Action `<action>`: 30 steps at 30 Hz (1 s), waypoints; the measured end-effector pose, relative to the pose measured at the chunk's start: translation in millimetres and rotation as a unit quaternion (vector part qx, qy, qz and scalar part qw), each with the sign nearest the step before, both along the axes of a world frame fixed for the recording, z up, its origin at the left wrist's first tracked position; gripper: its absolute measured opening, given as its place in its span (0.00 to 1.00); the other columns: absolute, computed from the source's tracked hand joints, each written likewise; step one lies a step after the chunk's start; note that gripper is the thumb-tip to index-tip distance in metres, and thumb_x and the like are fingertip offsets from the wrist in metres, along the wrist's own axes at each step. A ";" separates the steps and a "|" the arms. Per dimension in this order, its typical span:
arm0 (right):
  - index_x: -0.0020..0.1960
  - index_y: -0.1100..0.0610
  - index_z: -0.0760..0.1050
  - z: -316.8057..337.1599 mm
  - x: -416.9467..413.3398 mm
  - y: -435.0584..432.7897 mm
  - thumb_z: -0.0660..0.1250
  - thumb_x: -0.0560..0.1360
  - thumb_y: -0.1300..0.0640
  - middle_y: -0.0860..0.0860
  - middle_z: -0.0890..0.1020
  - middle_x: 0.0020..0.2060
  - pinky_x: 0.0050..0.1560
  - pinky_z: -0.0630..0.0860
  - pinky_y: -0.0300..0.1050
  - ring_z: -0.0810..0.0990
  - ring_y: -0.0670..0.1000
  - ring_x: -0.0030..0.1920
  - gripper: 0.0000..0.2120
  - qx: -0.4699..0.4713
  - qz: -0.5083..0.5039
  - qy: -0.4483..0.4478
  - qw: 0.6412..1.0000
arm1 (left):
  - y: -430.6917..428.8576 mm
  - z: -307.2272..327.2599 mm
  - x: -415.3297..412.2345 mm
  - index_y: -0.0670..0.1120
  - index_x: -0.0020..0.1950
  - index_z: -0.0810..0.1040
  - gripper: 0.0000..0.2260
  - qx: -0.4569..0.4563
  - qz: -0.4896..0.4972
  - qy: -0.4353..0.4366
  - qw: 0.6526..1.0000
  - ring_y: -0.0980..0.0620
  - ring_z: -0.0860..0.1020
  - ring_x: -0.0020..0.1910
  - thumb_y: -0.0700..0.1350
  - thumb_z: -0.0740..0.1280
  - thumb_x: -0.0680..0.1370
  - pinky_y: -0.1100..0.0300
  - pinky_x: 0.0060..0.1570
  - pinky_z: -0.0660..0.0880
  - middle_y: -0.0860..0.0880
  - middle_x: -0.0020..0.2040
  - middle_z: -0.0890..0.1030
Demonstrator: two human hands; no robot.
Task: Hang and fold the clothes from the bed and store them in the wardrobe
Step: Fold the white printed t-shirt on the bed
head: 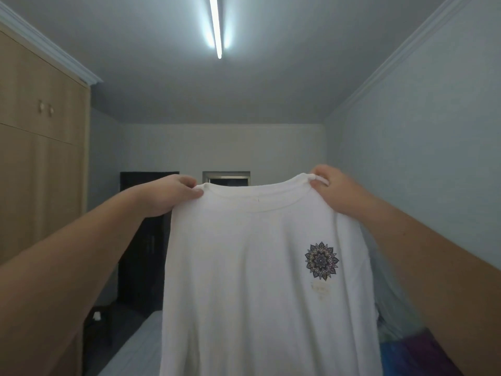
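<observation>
I hold the white T-shirt (pixel 257 267) raised at arm's length in front of me, spread flat and hanging straight down above the bed (pixel 135 343). My left hand (pixel 173 195) pinches the shirt's left shoulder edge beside the collar, fingers curled round the fabric, and my right hand (pixel 333 188) grips the opposite shoulder edge in the same manner. The mandala print (pixel 321 260) faces me on the shirt's right side, and the wardrobe (pixel 40 158) stands along the left wall, doors closed.
</observation>
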State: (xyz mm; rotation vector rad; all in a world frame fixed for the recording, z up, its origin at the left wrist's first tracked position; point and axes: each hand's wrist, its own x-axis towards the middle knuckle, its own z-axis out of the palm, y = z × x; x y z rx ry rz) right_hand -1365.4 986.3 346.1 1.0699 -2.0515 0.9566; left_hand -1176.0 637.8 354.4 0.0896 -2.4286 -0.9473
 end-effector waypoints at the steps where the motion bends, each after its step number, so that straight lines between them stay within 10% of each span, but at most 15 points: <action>1: 0.47 0.54 0.73 3.8 2.3 -1.7 0.62 0.81 0.51 0.52 0.76 0.40 0.34 0.64 0.40 0.72 0.52 0.39 0.08 0.012 -0.022 0.016 1.000 | -1.4 2.9 2.1 0.42 0.49 0.82 0.19 -0.017 0.014 -0.001 1.000 0.38 0.82 0.50 0.58 0.69 0.71 0.42 0.56 0.76 0.40 0.50 0.83; 6: 0.43 0.58 0.71 13.3 4.0 -17.4 0.59 0.83 0.52 0.52 0.74 0.38 0.37 0.57 0.48 0.71 0.55 0.42 0.13 0.079 -0.079 0.042 0.993 | -19.0 10.7 14.7 0.52 0.43 0.85 0.17 -0.161 0.127 -0.105 0.973 0.56 0.83 0.41 0.61 0.63 0.78 0.56 0.44 0.76 0.56 0.40 0.85; 11: 0.38 0.57 0.65 1.2 -1.0 -41.8 0.56 0.83 0.60 0.52 0.71 0.36 0.38 0.54 0.49 0.70 0.55 0.43 0.15 0.098 -0.061 0.024 0.993 | -51.9 -4.7 27.9 0.53 0.42 0.83 0.12 -0.106 0.062 -0.183 0.975 0.53 0.81 0.45 0.48 0.63 0.82 0.53 0.51 0.77 0.54 0.41 0.83; 16: 0.54 0.59 0.72 -11.9 4.5 -74.6 0.54 0.84 0.55 0.57 0.76 0.43 0.39 0.57 0.46 0.72 0.56 0.43 0.10 -0.070 -0.043 0.010 0.997 | -71.5 -8.3 24.5 0.50 0.58 0.79 0.09 -0.055 0.088 -0.083 0.991 0.46 0.82 0.51 0.49 0.60 0.83 0.45 0.52 0.82 0.48 0.51 0.81; 25: 0.42 0.56 0.70 -33.6 0.6 -107.0 0.57 0.82 0.54 0.52 0.71 0.40 0.41 0.62 0.47 0.71 0.57 0.41 0.11 0.027 -0.149 0.136 0.979 | -102.8 -34.2 17.8 0.46 0.46 0.77 0.12 -0.207 0.252 0.099 0.940 0.47 0.77 0.42 0.51 0.60 0.83 0.56 0.37 0.70 0.48 0.42 0.79; 30: 0.42 0.58 0.66 -41.1 4.2 -121.8 0.54 0.84 0.56 0.55 0.71 0.39 0.40 0.62 0.49 0.71 0.58 0.41 0.13 -0.039 -0.119 0.040 0.991 | -114.8 -45.0 28.0 0.47 0.39 0.67 0.14 -0.243 0.282 0.189 0.909 0.46 0.72 0.36 0.49 0.56 0.84 0.54 0.30 0.63 0.48 0.34 0.74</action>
